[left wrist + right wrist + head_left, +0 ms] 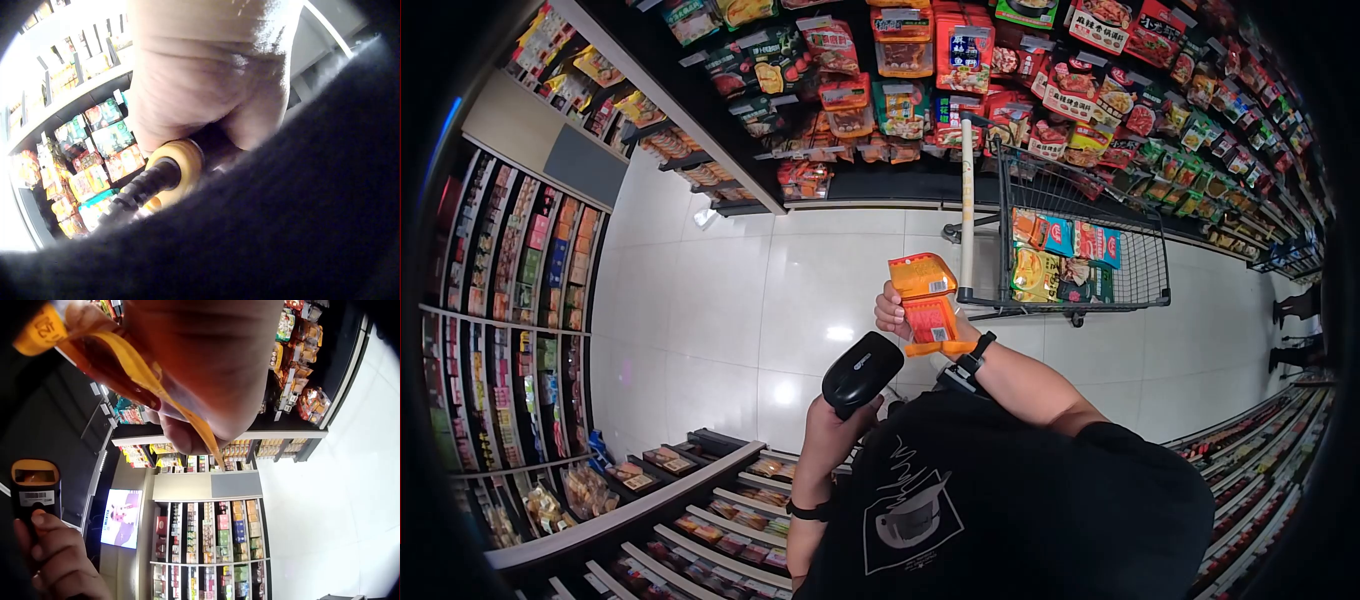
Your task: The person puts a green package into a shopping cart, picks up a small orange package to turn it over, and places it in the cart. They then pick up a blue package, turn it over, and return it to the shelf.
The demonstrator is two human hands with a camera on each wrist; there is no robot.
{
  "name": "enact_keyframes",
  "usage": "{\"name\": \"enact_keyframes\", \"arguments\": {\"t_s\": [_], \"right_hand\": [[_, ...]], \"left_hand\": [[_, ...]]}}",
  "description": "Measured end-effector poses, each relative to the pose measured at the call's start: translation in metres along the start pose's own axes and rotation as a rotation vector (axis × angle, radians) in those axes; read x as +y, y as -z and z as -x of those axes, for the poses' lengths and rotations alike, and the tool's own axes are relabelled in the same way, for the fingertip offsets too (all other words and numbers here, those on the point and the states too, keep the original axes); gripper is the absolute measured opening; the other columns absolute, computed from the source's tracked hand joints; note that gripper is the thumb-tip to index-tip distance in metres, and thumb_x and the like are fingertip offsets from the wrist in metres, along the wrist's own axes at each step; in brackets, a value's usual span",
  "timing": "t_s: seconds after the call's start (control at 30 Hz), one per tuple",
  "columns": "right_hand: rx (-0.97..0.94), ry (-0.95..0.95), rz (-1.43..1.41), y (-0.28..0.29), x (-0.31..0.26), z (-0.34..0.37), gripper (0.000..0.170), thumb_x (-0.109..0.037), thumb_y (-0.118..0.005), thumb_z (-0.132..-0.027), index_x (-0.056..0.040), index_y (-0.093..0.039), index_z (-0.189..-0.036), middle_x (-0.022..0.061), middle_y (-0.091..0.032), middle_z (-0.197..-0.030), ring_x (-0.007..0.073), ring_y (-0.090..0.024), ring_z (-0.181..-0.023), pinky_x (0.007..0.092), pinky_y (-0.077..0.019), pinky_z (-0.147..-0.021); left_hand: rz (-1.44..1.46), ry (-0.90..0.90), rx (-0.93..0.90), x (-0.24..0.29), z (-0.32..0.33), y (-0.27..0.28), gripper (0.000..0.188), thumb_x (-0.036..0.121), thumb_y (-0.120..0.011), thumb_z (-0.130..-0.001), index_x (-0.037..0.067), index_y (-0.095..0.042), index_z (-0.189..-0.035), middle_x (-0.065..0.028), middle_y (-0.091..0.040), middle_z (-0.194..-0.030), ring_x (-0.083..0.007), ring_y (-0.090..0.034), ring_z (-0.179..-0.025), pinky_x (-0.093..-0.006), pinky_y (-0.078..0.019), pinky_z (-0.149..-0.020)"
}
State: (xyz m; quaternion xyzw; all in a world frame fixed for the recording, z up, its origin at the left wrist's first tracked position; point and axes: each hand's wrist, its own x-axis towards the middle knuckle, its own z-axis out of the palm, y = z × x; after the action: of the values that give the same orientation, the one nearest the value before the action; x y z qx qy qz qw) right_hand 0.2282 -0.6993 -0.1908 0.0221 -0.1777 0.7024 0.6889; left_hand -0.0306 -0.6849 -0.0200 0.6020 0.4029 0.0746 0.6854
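My left hand [832,428] grips a black handheld barcode scanner [862,374], its head tilted up toward the right. In the right wrist view the scanner's window [35,476] faces that camera, and a fingertip of the left hand [62,559] lies at its orange trigger. The left wrist view shows the handle's yellow end [178,165] below the palm, with a black coiled cord [140,190]. My right hand [888,312] holds an orange and red food packet [928,318] with its barcode side up, close to the scanner. Seen from the right wrist, the packet [128,369] runs along the fingers.
A shopping cart [1145,300] with several colourful packets inside stands to the right, its handle [967,205] near the packet. Racks of hanging packets [965,55] line the far side. More shelves [515,290] stand at left, and a lower display [730,520] is beside my left arm.
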Motion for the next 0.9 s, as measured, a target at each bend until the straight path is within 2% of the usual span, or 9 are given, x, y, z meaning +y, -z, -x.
{"name": "enact_keyframes", "arguments": {"t_s": [0.07,0.17,0.27,0.47,0.77,0.9], "right_hand": [[-0.017,-0.008,-0.004,0.006,0.003,0.003,0.029,-0.037,-0.073,-0.101,-0.0109,-0.060,-0.101,-0.0032,-0.057,-0.081,0.0104,-0.059,-0.079,0.0284,-0.0466,-0.082],[-0.007,-0.016,0.006,-0.003,0.003,0.006,0.024,-0.032,-0.066,-0.105,-0.0109,-0.059,-0.096,-0.0043,-0.054,-0.079,0.0103,-0.055,-0.078,0.0278,-0.0441,-0.082],[0.004,-0.024,0.013,-0.012,0.002,0.007,0.024,-0.032,-0.067,-0.104,-0.0109,-0.059,-0.096,-0.0043,-0.054,-0.079,0.0104,-0.055,-0.078,0.0276,-0.0443,-0.083],[-0.057,0.032,0.003,0.003,0.008,0.008,0.024,-0.031,-0.069,-0.103,-0.0107,-0.059,-0.096,-0.0035,-0.054,-0.081,0.0111,-0.055,-0.078,0.0280,-0.0456,-0.082],[-0.045,0.001,0.029,0.013,0.005,0.011,0.019,-0.026,-0.067,-0.104,-0.0108,-0.059,-0.096,-0.0025,-0.056,-0.082,0.0119,-0.056,-0.078,0.0295,-0.0482,-0.080],[0.073,0.067,0.152,0.028,0.001,0.016,0.033,-0.036,-0.054,-0.109,-0.0092,-0.059,-0.090,0.0005,-0.054,-0.074,0.0143,-0.055,-0.069,0.0321,-0.0485,-0.075]], "left_hand": [[0.001,-0.011,0.000,0.002,0.002,-0.003,0.012,0.012,-0.079,-0.099,0.003,-0.073,-0.102,0.0010,-0.071,-0.077,-0.0062,-0.063,-0.067,-0.0246,-0.0495,-0.061],[0.017,-0.034,-0.003,-0.004,0.002,-0.003,0.011,0.013,-0.078,-0.100,0.003,-0.073,-0.100,0.0010,-0.071,-0.077,-0.0062,-0.063,-0.067,-0.0247,-0.0492,-0.060],[0.026,-0.067,0.014,-0.002,0.004,-0.007,0.011,0.012,-0.072,-0.103,0.002,-0.068,-0.100,-0.0019,-0.066,-0.071,-0.0078,-0.058,-0.058,-0.0249,-0.0439,-0.051],[0.026,-0.031,-0.026,-0.006,0.009,-0.006,0.012,0.013,-0.072,-0.103,0.003,-0.067,-0.102,-0.0016,-0.065,-0.071,-0.0081,-0.058,-0.057,-0.0251,-0.0427,-0.051],[0.111,-0.036,-0.057,-0.009,0.010,-0.006,0.013,0.012,-0.071,-0.103,0.002,-0.065,-0.107,-0.0023,-0.063,-0.071,-0.0108,-0.059,-0.058,-0.0274,-0.0439,-0.052],[0.172,-0.020,-0.068,-0.006,0.009,-0.004,0.017,0.015,-0.072,-0.102,0.001,-0.065,-0.110,-0.0024,-0.063,-0.072,-0.0118,-0.060,-0.058,-0.0279,-0.0474,-0.054]]}}
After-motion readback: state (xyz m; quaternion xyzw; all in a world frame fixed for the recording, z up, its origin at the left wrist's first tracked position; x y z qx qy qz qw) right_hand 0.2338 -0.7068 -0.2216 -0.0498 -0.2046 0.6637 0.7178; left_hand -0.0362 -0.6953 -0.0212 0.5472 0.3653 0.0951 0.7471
